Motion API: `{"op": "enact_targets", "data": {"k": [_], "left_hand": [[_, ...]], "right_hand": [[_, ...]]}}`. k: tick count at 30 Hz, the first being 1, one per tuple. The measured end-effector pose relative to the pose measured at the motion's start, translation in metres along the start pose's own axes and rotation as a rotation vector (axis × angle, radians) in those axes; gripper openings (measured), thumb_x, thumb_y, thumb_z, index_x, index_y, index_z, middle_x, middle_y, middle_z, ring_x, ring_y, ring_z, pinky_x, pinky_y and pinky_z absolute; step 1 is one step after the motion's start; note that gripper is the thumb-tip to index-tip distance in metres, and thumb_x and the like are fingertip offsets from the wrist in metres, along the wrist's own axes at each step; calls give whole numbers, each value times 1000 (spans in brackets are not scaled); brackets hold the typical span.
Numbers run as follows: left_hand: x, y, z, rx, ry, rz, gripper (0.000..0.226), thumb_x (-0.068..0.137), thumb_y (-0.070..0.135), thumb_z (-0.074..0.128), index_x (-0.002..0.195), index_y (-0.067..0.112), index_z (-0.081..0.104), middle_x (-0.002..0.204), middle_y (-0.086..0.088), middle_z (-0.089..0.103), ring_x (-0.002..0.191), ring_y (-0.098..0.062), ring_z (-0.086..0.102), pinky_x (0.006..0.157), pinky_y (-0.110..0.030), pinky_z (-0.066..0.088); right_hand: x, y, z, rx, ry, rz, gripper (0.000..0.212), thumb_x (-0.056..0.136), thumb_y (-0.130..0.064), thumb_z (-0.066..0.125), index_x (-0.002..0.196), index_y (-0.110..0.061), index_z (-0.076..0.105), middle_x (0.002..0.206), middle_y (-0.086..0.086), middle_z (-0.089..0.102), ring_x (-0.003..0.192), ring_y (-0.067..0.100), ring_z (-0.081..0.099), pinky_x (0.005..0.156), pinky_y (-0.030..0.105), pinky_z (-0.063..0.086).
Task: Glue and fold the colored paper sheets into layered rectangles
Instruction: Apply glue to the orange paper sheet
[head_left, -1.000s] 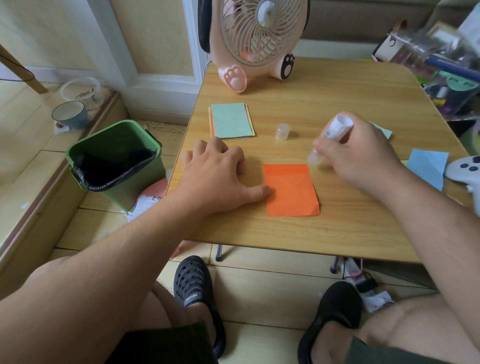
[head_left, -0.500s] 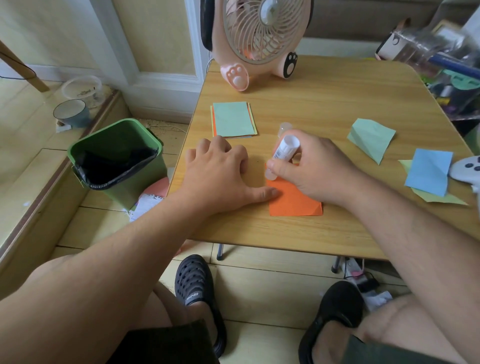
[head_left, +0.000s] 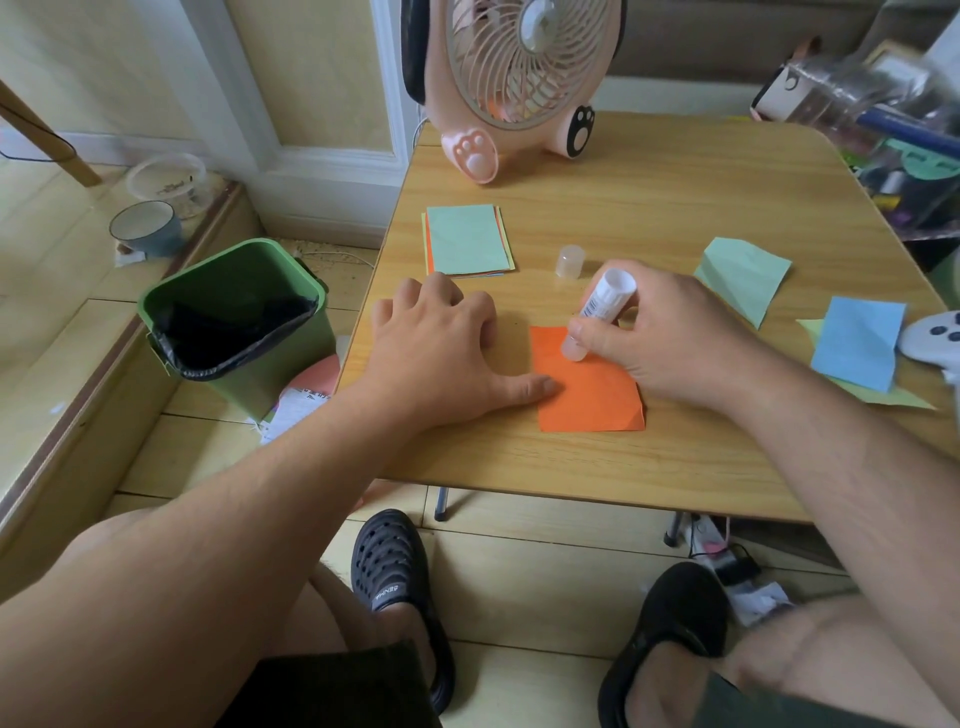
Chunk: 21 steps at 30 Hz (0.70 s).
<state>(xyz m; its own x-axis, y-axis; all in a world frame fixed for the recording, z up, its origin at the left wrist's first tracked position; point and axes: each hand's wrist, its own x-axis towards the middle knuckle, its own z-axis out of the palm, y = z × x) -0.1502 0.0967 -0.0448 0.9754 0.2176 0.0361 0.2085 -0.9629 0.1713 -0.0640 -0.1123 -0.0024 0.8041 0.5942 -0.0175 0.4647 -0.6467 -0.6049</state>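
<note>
Here the left hand (head_left: 447, 348) lies spread, its thumb pinning the orange sheet (head_left: 589, 389) so it stays put while the right hand (head_left: 660, 338) pinches the glue stick (head_left: 597, 306), tip down on the sheet's far edge.

Bare table (head_left: 675, 197) is lying open across the upper middle for you; the cap (head_left: 570, 261) and paper stack (head_left: 467, 240) are crowding the centre, folded sheets (head_left: 852, 343) are blocking the right.

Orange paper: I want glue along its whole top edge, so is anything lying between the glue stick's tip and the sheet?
Nothing visible does. The right hand holds the glue stick tip-down on the orange paper; the cap stands apart.
</note>
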Motion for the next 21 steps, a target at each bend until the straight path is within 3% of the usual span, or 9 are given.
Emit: {"op": "enact_targets", "data": {"k": [9,13,16,21], "left_hand": [[-1,0,-1,-17,8,19,81,55,107,39,90,35,50,111,5,42,115,-26,40,100,-45,31],[-1,0,-1,-14,7,23,80,56,107,40,90,34,50,111,5,42,115,-26,40,99,-45,31],[-1,0,-1,-15,1,23,80,56,107,40,90,35,49,112,5,42,115,-26,40,100,-45,31],[-1,0,-1,-10,-1,22,80,56,107,39,89,35,49,112,6,42,115,-25,39,100,-45,31]], "right_hand": [[-10,5,-11,35,-1,56,16,94,-38,67,90,-25,60,82,-29,74,59,3,50,63,31,41],[-12,10,-15,26,16,64,15,94,-36,69,88,-25,60,80,-31,73,64,6,52,62,25,43],[-13,13,-18,32,17,82,15,95,-36,68,88,-25,60,81,-29,74,76,18,59,72,34,50],[-15,16,-20,33,44,86,15,94,-33,68,87,-23,60,77,-31,71,50,4,44,53,22,41]]}}
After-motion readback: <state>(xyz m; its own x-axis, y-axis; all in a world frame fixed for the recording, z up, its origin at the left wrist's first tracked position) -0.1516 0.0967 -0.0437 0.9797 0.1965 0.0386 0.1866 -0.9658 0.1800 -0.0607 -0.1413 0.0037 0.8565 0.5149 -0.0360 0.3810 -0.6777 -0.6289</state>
